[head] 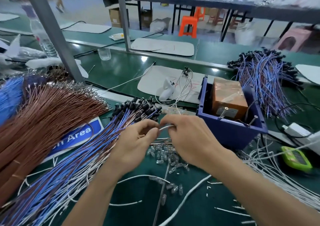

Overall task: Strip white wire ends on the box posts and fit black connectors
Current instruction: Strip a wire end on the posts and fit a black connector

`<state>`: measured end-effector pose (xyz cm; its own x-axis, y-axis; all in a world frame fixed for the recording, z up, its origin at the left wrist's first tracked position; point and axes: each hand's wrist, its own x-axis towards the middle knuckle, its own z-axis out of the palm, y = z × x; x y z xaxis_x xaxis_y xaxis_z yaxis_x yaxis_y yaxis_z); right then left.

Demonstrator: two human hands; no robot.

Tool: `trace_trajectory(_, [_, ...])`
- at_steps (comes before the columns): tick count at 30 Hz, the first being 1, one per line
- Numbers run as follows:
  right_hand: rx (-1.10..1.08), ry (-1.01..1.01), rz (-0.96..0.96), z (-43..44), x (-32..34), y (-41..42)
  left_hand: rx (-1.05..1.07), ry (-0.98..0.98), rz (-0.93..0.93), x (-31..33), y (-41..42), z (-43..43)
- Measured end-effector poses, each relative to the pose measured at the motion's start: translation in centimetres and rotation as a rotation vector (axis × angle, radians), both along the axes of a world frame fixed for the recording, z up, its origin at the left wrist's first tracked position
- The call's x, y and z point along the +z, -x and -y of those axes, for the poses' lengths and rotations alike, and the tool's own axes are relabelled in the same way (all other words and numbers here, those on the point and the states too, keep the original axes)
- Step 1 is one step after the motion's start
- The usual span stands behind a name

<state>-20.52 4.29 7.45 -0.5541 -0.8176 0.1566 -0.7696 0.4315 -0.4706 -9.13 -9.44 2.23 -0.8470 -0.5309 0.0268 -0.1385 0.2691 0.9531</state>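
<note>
The person holds 1 short white wire (pixel 166 127) between both hands, above the green bench (pixel 138 187), in the middle of the scene. It sits left of the blue box (pixel 232 130) and apart from it, so it is not on the metal posts (pixel 223 113) that stand up at the box's near rim.

The wire looks thin, very light and limp. It would likely bend or droop if held far from its tip, and its smooth insulation may slip under a loose pinch. The sensible place to take it is close behind the end being worked, with the other hand steadying the length just beside it. The bared strands, once exposed, would probably be delicate, so pressure belongs on the insulation.

The left hand (pixel 136 141) has its fingers curled in, and thumb (pixel 152 134) and forefinger appear pinched together on the wire's left end. The right hand (pixel 188 139) is curled over the wire's right part, gripping it inside the fingers; only a short bare span shows between the 2 hands. Whether the end is stripped cannot be told.

A heap of black connectors (pixel 138 105) on blue leads lies just beyond the left hand. Small clear plastic pieces (pixel 166 154) lie under the hands, and loose white wires (pixel 259 163) spread to the near right.
</note>
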Motion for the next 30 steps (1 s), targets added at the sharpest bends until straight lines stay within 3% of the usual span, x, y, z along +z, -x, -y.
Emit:
trace_trajectory(2, [-0.080,-0.010,0.091,-1.4,0.8,0.2,-0.149,-0.052,0.004,0.5,-0.5,0.1])
trace_trajectory(5, [-0.195,0.152,0.410,-4.5,1.7,1.3,-0.280,-0.175,0.031,1.7,-1.9,0.4])
trace_trajectory(9, [-0.323,0.360,0.538,-9.6,2.1,2.6,-0.260,-0.216,0.061,3.7,-3.0,1.1])
trace_trajectory(12, [-0.397,0.378,0.531,-12.6,1.4,2.2,-0.197,-0.182,0.047,5.0,-2.4,0.2])
trace_trajectory(16, [-0.375,0.258,0.433,-16.1,1.0,1.4,-0.117,-0.084,-0.012,5.8,-0.3,-2.6])
trace_trajectory(19, [-0.298,0.141,0.390,-17.9,1.6,1.0,-0.154,-0.008,-0.039,6.1,1.1,-4.7])
trace_trajectory(23, [-0.277,0.195,0.413,-19.2,2.2,1.1,-0.255,0.053,-0.007,6.1,2.9,-7.6])
trace_trajectory(30, [-0.224,0.279,0.393,-19.7,2.8,1.8,-0.411,-0.134,-0.049,6.2,5.1,-11.8])
